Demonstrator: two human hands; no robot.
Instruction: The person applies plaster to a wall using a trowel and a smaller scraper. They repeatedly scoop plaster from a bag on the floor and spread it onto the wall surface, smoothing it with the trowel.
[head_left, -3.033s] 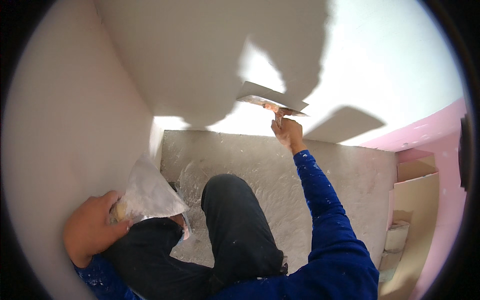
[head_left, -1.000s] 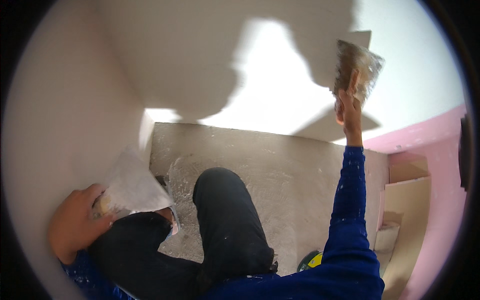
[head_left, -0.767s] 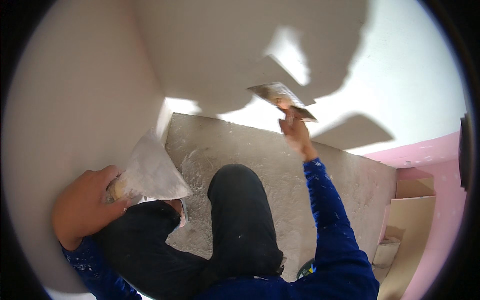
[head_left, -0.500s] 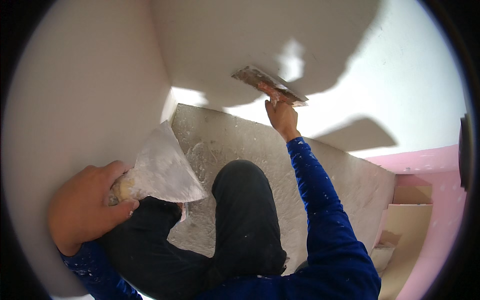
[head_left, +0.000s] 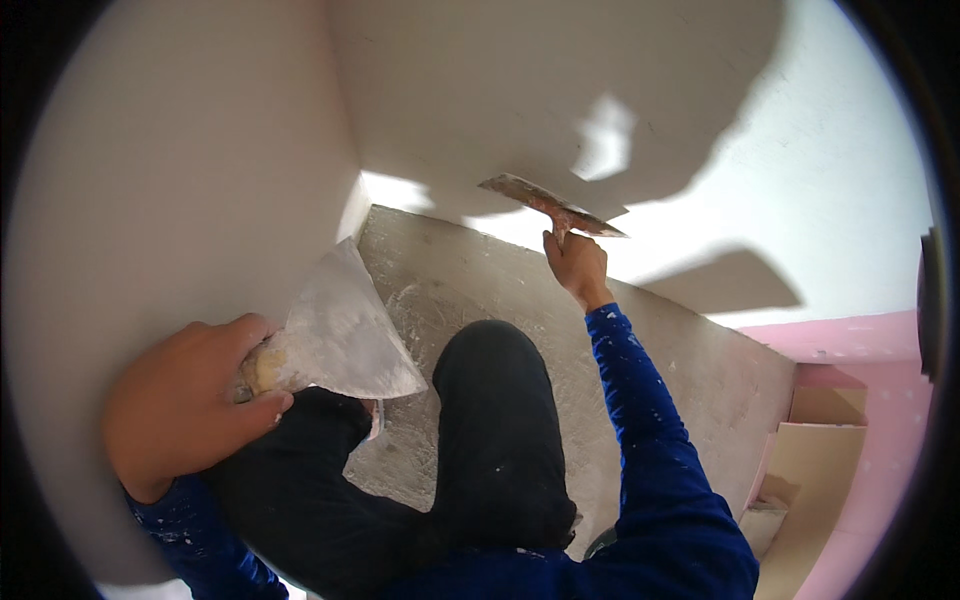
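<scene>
In my left hand (head_left: 195, 405) is a wide putty knife (head_left: 355, 330), its broad blade smeared with pale plaster and its worn handle between my thumb and fingers. My right arm reaches forward, and my right hand (head_left: 580, 268) is closed around the handle of a long, narrow-bladed plastering trowel (head_left: 555, 207). The trowel is close to the lower part of the white wall (head_left: 450, 90); whether its blade touches the surface I cannot tell. Dried plaster marks both tools.
A second wall (head_left: 180, 170) meets the white one in a corner at left. My bent knees (head_left: 495, 400) are above the rough grey floor (head_left: 680, 350). At right are a pink wall (head_left: 880, 400) and tan boards (head_left: 820, 460). Shadows and bright sunlight cross the white wall.
The trowel has come down and nearer along the wall, its blade now seen more edge-on. My left hand with the putty knife has shifted slightly right in view.
</scene>
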